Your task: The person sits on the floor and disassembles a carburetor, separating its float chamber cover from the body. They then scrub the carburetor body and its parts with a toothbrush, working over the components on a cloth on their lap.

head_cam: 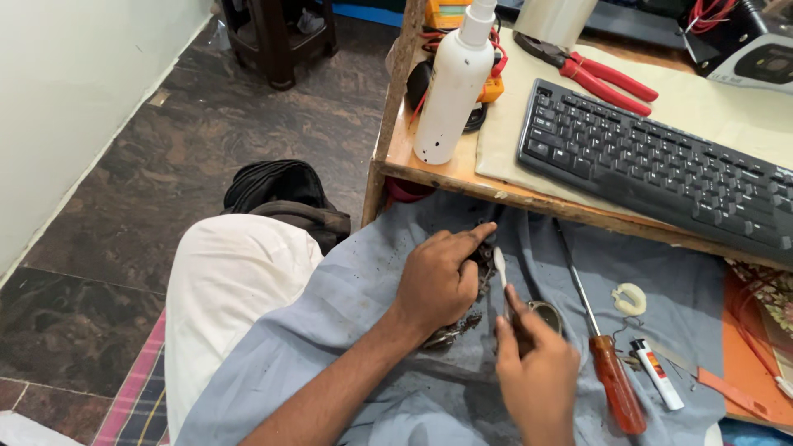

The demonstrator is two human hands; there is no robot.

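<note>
Right hand (538, 372), nearest the lens, grips a white-handled brush (500, 272); left hand (438, 281) clamps a dark grimy part (481, 256) on the grey cloth (363, 297) over the lap. Cleaning seems in hand; steady short strokes are needed. An orange-handled screwdriver (607, 363) lies close beside, under the surface (429, 169) holding a keyboard (661, 169) and 1 white spray bottle (453, 87).
</note>
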